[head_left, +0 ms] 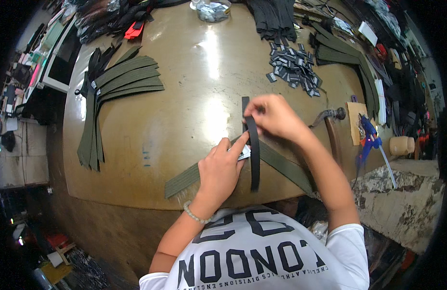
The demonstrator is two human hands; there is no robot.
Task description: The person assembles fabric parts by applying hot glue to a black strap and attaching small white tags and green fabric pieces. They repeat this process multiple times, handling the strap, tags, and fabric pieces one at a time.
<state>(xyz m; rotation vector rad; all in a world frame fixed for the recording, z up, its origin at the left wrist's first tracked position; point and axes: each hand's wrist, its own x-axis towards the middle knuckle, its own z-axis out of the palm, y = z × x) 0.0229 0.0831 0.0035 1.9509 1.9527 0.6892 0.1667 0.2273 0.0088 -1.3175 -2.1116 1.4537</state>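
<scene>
My right hand is closed in a pinch on a narrow black strap, which loops over and hangs toward me, with a short end standing up beyond the fingers. Below it, an olive-green ribbed strap lies bent in a V on the table, its peak under the hands. My left hand presses its fingers on this strap near the peak, where the black strap crosses. A small white label shows beside the left fingers. The fingertips partly hide the join.
Bundled olive straps lie on the table at left, more at far right. Small dark labels are heaped below black straps. A hammer, blue glue gun and round container stand around.
</scene>
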